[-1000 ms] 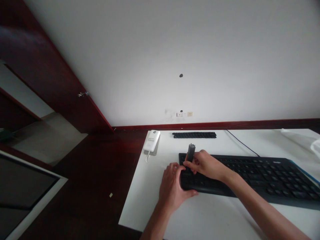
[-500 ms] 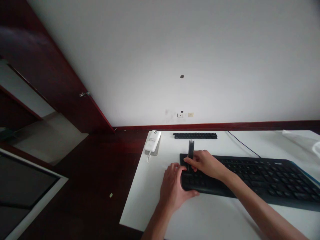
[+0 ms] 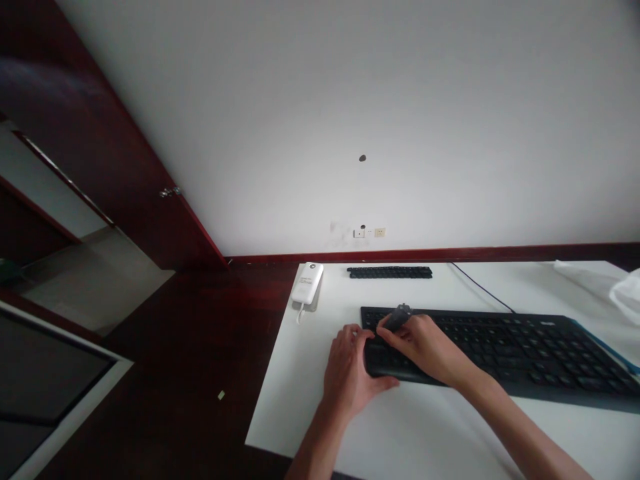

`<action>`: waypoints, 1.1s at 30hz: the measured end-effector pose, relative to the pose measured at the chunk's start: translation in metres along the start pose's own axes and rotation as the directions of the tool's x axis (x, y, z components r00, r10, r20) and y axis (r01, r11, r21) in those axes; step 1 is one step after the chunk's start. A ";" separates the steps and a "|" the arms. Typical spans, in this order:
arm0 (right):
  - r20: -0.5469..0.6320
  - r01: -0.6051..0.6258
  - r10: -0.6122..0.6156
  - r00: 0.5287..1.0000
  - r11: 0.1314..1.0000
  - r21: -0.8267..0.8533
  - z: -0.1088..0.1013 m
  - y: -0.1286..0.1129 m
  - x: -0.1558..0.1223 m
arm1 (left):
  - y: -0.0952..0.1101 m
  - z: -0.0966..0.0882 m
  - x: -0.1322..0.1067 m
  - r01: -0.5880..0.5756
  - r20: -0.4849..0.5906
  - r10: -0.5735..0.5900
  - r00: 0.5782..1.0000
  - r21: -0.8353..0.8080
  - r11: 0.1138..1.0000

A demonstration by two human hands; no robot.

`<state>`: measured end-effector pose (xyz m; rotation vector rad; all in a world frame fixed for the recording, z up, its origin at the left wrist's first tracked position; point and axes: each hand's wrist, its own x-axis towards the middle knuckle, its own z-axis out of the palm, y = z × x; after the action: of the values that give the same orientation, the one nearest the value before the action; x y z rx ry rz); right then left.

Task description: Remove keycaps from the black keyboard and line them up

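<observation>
A black keyboard (image 3: 520, 347) lies across the white table. Around its left end curls my left hand (image 3: 347, 370), thumb along the front edge and a fingertip over the corner keys. My right hand (image 3: 427, 343) is closed on a dark stick-shaped tool (image 3: 399, 318), which leans to the right above the keyboard's left part. Its lower end is hidden by my fingers, so I cannot tell its exact kind. Behind the keyboard lie rows of small black pieces that look like keycaps (image 3: 390, 273).
At the table's back left rests a white device (image 3: 307, 283) with a short white cable. A black cable (image 3: 483, 288) runs from the keyboard to the back edge. White crumpled plastic (image 3: 625, 297) is at the far right. The table's left edge borders a dark floor (image 3: 200, 347).
The tool has gone from nearly upright to tilted right and lower, as my right hand turned and shifted slightly right. My left hand has kept its place on the keyboard.
</observation>
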<state>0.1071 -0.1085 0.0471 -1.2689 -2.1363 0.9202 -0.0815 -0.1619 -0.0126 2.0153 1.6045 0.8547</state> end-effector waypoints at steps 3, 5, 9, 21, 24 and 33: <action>-0.039 0.011 -0.011 0.999 1.000 -0.016 0.010 -0.001 -0.012 | 0.001 -0.001 0.000 -0.009 -0.003 0.009 1.000 0.004 1.000; -0.075 0.041 -0.042 0.996 0.999 -0.021 0.017 -0.001 -0.020 | 0.002 -0.002 -0.001 -0.012 -0.003 0.012 1.000 0.007 1.000; -0.120 0.033 -0.033 0.992 0.999 -0.003 0.030 0.005 -0.032 | 0.002 -0.003 -0.002 -0.024 -0.022 0.024 0.999 0.009 1.000; -0.168 -0.132 0.142 0.976 0.989 0.070 0.019 0.029 -0.009 | -0.002 0.004 -0.002 -0.017 -0.029 0.017 0.999 0.012 1.000; -0.150 -0.182 0.191 0.970 0.981 0.071 0.017 0.035 0.002 | -0.002 0.004 -0.002 -0.004 -0.028 0.004 1.000 0.004 1.000; -0.190 -0.218 0.220 0.957 0.975 0.033 0.025 0.037 0.006 | -0.002 0.004 0.000 0.020 -0.016 -0.020 1.000 -0.003 1.000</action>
<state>0.1073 -0.0979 0.0035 -1.5459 -1.8656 0.8572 -0.0801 -0.1616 -0.0167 1.9919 1.6284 0.8672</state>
